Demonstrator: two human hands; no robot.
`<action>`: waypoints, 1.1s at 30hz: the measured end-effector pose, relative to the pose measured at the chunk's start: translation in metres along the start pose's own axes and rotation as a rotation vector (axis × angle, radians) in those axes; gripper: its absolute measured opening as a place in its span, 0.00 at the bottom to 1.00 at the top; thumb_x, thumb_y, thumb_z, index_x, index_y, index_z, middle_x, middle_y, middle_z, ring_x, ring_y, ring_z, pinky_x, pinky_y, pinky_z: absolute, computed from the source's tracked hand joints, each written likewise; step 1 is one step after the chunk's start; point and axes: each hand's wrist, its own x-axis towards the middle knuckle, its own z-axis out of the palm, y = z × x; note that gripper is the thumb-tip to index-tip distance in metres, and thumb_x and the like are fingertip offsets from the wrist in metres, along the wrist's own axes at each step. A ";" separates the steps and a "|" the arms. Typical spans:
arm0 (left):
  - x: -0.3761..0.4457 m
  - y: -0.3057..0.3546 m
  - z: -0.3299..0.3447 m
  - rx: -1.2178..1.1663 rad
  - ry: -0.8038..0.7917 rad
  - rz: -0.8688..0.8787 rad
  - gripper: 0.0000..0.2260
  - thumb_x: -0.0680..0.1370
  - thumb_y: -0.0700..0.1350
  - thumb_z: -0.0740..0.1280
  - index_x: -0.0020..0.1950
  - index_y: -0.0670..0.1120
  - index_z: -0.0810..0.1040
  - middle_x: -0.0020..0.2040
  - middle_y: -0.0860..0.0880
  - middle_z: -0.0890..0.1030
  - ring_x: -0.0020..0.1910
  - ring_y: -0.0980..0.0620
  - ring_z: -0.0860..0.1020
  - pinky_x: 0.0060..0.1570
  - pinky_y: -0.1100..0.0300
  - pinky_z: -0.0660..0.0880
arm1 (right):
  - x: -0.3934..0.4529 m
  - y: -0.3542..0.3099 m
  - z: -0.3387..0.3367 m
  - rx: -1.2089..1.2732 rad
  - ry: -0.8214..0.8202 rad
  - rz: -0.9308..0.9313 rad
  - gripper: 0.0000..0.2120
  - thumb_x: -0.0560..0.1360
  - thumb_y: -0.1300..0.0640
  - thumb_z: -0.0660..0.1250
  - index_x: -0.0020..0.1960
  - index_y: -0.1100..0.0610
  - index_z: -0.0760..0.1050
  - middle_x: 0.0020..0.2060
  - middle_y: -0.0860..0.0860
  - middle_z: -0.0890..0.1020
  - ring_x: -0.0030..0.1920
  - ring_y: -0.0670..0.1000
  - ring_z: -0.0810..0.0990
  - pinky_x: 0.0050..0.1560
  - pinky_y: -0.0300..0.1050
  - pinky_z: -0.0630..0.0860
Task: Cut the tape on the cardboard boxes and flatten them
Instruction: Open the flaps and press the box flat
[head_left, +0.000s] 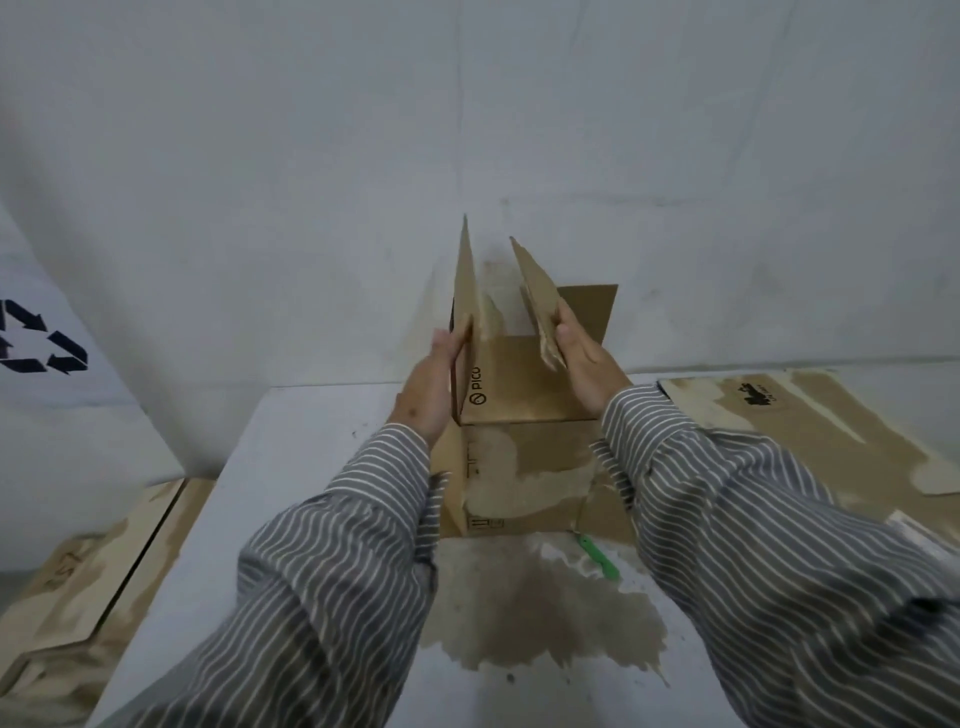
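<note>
The cardboard box (524, 395) is stood mid-table, beyond the green cutter (597, 557). Its two raised top flaps are gripped, the left flap (466, 283) by the left hand (428, 387), the right flap (540, 304) by the right hand (587, 364), fingers curled around the edges, probably so they can be spread for flattening.

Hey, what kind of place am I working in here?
Probably a recycling or packing area: a white bag printed with a recycling symbol, flattened brown cardboard sheets and a bare white worktable against a plain wall.
</note>
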 end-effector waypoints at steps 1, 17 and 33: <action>0.002 0.000 0.005 0.109 -0.025 0.007 0.34 0.74 0.71 0.39 0.75 0.61 0.59 0.76 0.52 0.60 0.76 0.51 0.55 0.74 0.47 0.47 | -0.002 0.001 -0.001 0.020 0.013 0.007 0.23 0.83 0.46 0.45 0.77 0.48 0.51 0.70 0.45 0.65 0.71 0.44 0.61 0.66 0.35 0.51; 0.009 -0.010 0.017 0.661 -0.145 0.012 0.31 0.73 0.66 0.33 0.76 0.62 0.43 0.79 0.56 0.48 0.77 0.51 0.44 0.71 0.38 0.34 | -0.003 -0.016 0.015 -0.061 0.046 -0.089 0.25 0.82 0.46 0.50 0.77 0.51 0.53 0.76 0.47 0.57 0.75 0.48 0.54 0.75 0.50 0.50; -0.044 -0.081 0.010 1.351 0.266 0.452 0.29 0.73 0.49 0.63 0.72 0.41 0.63 0.67 0.40 0.73 0.69 0.38 0.68 0.70 0.36 0.51 | 0.025 -0.011 0.016 -0.072 0.005 -0.030 0.25 0.82 0.45 0.48 0.77 0.50 0.52 0.76 0.48 0.55 0.76 0.49 0.53 0.75 0.48 0.49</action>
